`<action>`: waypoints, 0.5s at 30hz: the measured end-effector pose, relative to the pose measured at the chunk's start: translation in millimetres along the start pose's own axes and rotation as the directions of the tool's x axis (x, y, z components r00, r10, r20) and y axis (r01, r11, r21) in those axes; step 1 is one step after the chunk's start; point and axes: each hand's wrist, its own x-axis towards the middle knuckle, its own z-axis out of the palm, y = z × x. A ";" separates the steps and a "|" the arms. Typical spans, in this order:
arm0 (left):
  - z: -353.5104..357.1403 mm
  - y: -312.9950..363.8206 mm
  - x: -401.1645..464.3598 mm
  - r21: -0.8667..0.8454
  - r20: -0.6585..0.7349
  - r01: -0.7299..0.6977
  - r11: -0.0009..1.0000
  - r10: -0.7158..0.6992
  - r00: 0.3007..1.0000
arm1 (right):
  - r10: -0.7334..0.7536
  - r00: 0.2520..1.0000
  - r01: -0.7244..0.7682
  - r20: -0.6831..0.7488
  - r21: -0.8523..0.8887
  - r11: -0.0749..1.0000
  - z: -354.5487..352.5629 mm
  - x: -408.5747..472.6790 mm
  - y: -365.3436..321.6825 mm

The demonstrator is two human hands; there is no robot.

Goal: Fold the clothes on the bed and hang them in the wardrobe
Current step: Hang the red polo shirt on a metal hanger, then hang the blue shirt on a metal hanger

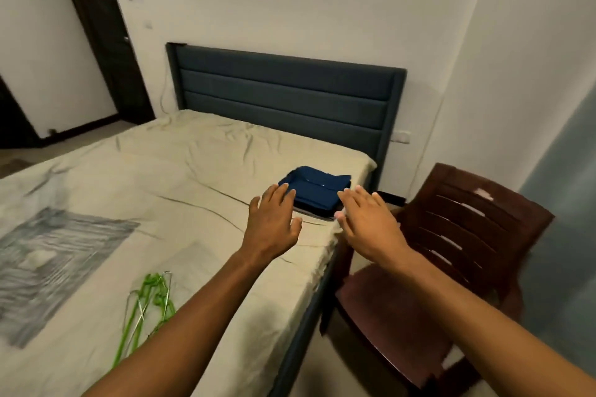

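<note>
Landmark: a bed (180,190) with a cream sheet and a padded blue headboard (283,97) is seen from above; all places are given relative to it.
Folded clothes: a small stack, a dark blue shirt (314,190) on top with what seems a darker garment under it, is set on the bed's right edge, near the headboard.
Hangers: a bundle of green hangers (146,309) is laid on the sheet toward the foot of the bed, well apart from the stack.
Chair: a dark brown slatted chair (451,255) is placed just beside the bed's right edge.
Wardrobe: none can be identified.
Progress: the folding appears finished, since only the neat stack is seen; hanging is judged not yet begun, as the hangers lie unused.
Left hand: the left hand (274,222) is stretched toward the stack, fingers spread and nearly straight, tips at the shirt's near left corner; contact cannot be confirmed.
Right hand: the right hand (367,219) is reached out likewise, fingers straight and loose, over the stack's right corner; nothing is grasped.
</note>
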 end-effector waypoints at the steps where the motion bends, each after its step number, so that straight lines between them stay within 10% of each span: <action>1: 1.9 -11.9 1.9 -0.005 0.000 0.024 1.000 -0.024 1.000 | -0.017 1.000 0.017 0.014 0.005 1.000 7.3 11.8 -7.5; 15: 87.8 -159.0 4.7 0.121 0.097 0.382 0.916 -0.394 0.914 | -0.392 0.904 0.371 0.174 0.139 0.918 132.2 175.6 -61.4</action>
